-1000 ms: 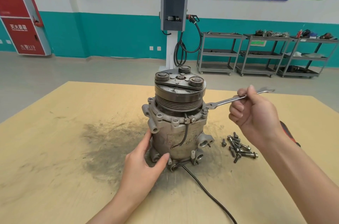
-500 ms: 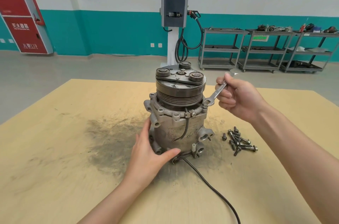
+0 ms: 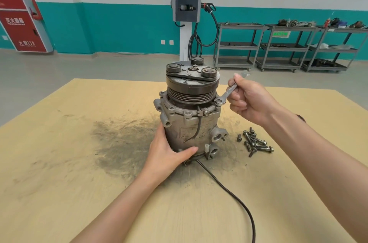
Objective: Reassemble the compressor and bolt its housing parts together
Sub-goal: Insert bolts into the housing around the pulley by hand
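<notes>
The right hand's fingers (image 3: 236, 103) are curling round the shank of a flat wrench (image 3: 227, 94), thumb pressing along the top, so the right hand (image 3: 253, 101) is gripping it firmly. From those fingers the ring end is lying toward 8 o'clock, sitting on a bolt head at the flange (image 3: 191, 112) edge, at about 3 o'clock on the compressor (image 3: 191, 107). The wrench's long axis is running from 8 o'clock up to 2 o'clock, so any swing has to pivot about that ring end.

The left hand (image 3: 169, 153) is wrapping the lower housing at 7 o'clock, thumb lying across the front and fingers reaching behind, bracing the upright compressor at the middle of the wooden table (image 3: 59, 183). The right hand is the nearer one to the bolt.

Loose bolts (image 3: 254, 142) are lying at 4 o'clock. A black cable (image 3: 229, 189) is trailing toward 5 o'clock. The bolt head itself is hidden under the ring, the wrench's far end is blurred, and the left fingertips are out of sight.
</notes>
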Motion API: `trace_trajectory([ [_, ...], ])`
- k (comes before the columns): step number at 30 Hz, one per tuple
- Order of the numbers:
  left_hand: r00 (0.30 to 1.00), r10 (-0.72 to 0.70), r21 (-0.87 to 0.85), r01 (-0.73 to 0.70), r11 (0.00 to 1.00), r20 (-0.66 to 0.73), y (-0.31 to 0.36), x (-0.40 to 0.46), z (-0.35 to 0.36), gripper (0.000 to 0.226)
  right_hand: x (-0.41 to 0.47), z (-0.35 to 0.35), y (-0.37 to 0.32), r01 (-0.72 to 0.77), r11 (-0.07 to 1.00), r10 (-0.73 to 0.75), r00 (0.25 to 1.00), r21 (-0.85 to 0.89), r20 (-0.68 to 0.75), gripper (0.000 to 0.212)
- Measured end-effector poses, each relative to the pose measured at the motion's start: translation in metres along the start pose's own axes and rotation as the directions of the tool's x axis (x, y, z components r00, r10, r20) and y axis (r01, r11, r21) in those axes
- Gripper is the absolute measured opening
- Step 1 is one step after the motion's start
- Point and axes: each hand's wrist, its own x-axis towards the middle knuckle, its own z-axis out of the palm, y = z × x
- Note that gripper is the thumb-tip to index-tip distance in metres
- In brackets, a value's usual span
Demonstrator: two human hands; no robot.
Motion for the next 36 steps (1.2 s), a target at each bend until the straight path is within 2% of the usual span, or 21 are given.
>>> trace_trajectory([
  [2, 1.000, 0.002, 0.005, -0.002, 1.000, -0.007, 0.000, -0.001, 0.000, 0.087, -0.009, 0.003, 0.009, 0.114, 0.993, -0.110, 0.989, 0.042, -0.100, 0.034],
  [4, 1.000, 0.003, 0.007, -0.003, 1.000, -0.010, 0.001, -0.001, 0.000, 0.086, -0.023, 0.007, 0.023, 0.283, 0.959, -0.271, 0.934, 0.022, -0.234, 0.035],
  [6, 1.000, 0.006, 0.005, -0.006, 1.000, -0.010, 0.001, -0.001, 0.000, 0.085, -0.042, 0.011, 0.038, 0.456, 0.881, -0.470, 0.815, -0.125, -0.339, 0.034],
  [7, 1.000, 0.008, 0.010, -0.008, 1.000, -0.011, 0.001, -0.001, 0.000, 0.084, -0.051, 0.013, 0.044, 0.531, 0.819, -0.573, 0.745, -0.217, -0.342, 0.032],
  [8, 1.000, 0.009, 0.015, -0.009, 1.000, -0.013, 0.001, -0.001, 0.000, 0.084, -0.060, 0.015, 0.048, 0.597, 0.741, -0.671, 0.677, -0.307, -0.303, 0.028],
  [10, 1.000, 0.004, 0.021, -0.004, 1.000, -0.014, 0.001, -0.001, 0.000, 0.083, -0.074, 0.020, 0.053, 0.692, 0.535, -0.825, 0.551, -0.484, -0.125, 0.020],
  [12, 1.000, 0.007, 0.019, -0.007, 1.000, -0.015, 0.000, -0.001, 0.000, 0.082, -0.082, 0.030, 0.054, 0.709, 0.257, -0.896, 0.430, -0.657, 0.114, 0.021],
  [14, 1.000, 0.014, 0.018, -0.014, 1.000, -0.020, 0.000, -0.001, 0.000, 0.079, -0.086, 0.042, 0.055, 0.603, -0.084, -0.876, 0.335, -0.793, 0.347, 0.029],
  [15, 0.999, 0.020, 0.018, -0.020, 1.000, -0.025, 0.000, -0.001, 0.001, 0.077, -0.086, 0.049, 0.056, 0.519, -0.229, -0.844, 0.316, -0.824, 0.434, 0.033],
  [17, 0.999, 0.028, 0.007, -0.028, 1.000, -0.022, 0.000, -0.001, 0.001, 0.076, -0.085, 0.064, 0.057, 0.373, -0.380, -0.793, 0.339, -0.846, 0.506, 0.028],
  [19, 0.999, 0.034, -0.017, -0.034, 0.999, -0.007, -0.002, 0.001, 0.002, 0.082, -0.084, 0.075, 0.056, 0.293, -0.415, -0.776, 0.380, -0.861, 0.503, 0.020],
  [22, 0.999, 0.044, -0.018, -0.044, 0.999, -0.003, -0.004, 0.001, 0.003, 0.083, -0.084, 0.076, 0.055, 0.331, -0.388, -0.777, 0.385, -0.860, 0.499, 0.020],
  [24, 0.999, 0.028, -0.009, -0.028, 1.000, -0.017, -0.003, 0.000, 0.003, 0.080, -0.085, 0.070, 0.051, 0.366, -0.393, -0.786, 0.342, -0.843, 0.515, 0.023],
  [27, 0.999, 0.019, 0.004, -0.019, 1.000, -0.047, -0.004, 0.000, 0.003, 0.073, -0.087, 0.061, 0.042, 0.388, -0.459, -0.782, 0.251, -0.799, 0.571, 0.027],
  [32, 0.999, 0.041, -0.002, -0.041, 0.999, -0.034, -0.001, -0.001, 0.003, 0.072, -0.087, 0.063, 0.038, 0.402, -0.556, -0.740, 0.160, -0.728, 0.654, 0.025],
  [34, 0.999, 0.037, -0.002, -0.037, 0.999, -0.034, -0.002, -0.001, 0.003, 0.075, -0.085, 0.066, 0.036, 0.506, -0.469, -0.788, 0.131, -0.724, 0.602, 0.031],
  [36, 0.999, 0.030, 0.004, -0.030, 1.000, -0.027, -0.004, -0.001, 0.002, 0.081, -0.081, 0.067, 0.030, 0.649, -0.251, -0.882, 0.152, -0.718, 0.446, 0.043],
])
